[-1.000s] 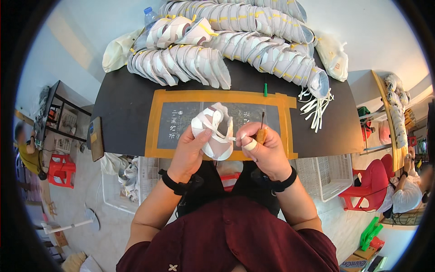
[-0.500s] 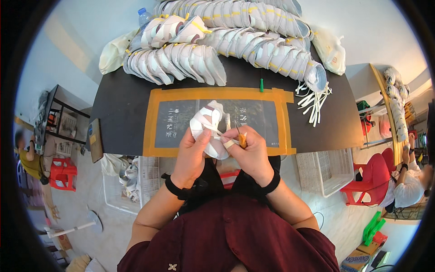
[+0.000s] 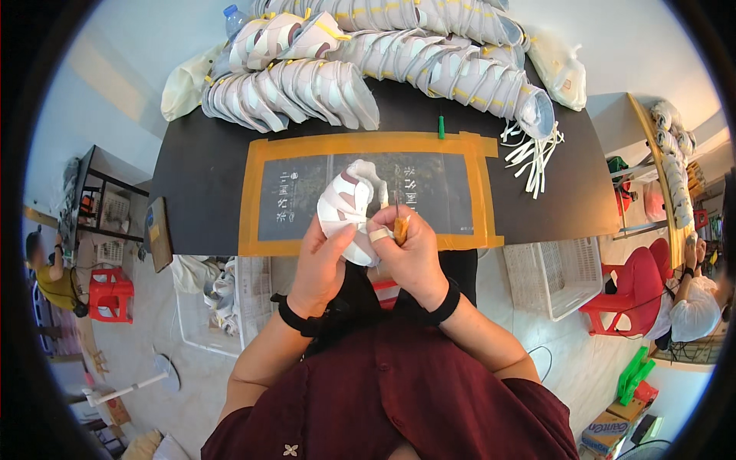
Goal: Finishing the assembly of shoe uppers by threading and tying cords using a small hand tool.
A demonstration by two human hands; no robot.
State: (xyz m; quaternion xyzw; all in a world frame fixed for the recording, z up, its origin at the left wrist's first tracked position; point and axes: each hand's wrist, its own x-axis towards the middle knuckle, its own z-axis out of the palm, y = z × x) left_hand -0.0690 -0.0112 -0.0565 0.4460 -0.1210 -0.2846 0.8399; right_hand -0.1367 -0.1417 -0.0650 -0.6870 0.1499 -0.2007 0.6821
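A white and grey shoe upper (image 3: 336,203) with dark mauve panels is held above the near edge of the mat. My left hand (image 3: 322,261) grips its left side, the thumb lying on top. In my right hand (image 3: 414,257) is an awl (image 3: 401,228) with an orange handle, its thin metal spike pointing away from me. A pale band wraps one right finger. The right fingertips pinch at the upper's lacing edge, next to my left thumb. What lies between them is partly hidden.
A dark mat (image 3: 307,222) with orange tape borders lies on the black table (image 3: 556,207). Stacked shoe uppers (image 3: 291,96) line the back, near a green-handled tool (image 3: 441,127) and white laces (image 3: 540,162). Crates (image 3: 552,280) stand below. Seated people (image 3: 694,303) are at both sides.
The strip of white lace stretched between my hands no longer shows. My right hand has moved slightly left, closer to the left thumb, and the awl stands more upright.
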